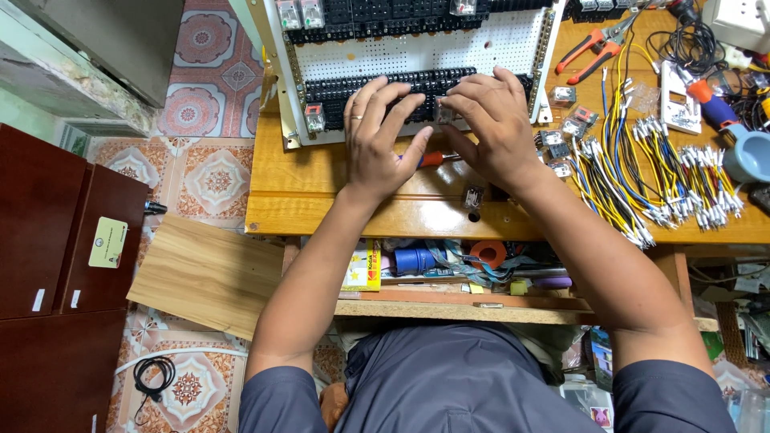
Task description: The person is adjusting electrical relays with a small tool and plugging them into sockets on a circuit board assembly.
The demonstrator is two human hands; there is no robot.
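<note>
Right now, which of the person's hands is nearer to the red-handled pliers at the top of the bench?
Right. The right hand rests on the white panel, with the red-handled pliers just up and to its right. The left hand lies beyond it, farther away.

Below the left hand (377, 148), on the shelf under the tabletop: flat yellow-and-red package (365, 266) with a star. Far left of that hand, on the dark cabinet door: pale green rectangular label (107, 242), tilted, with small round emblem; lower, two small white stickers (56, 300).
</note>
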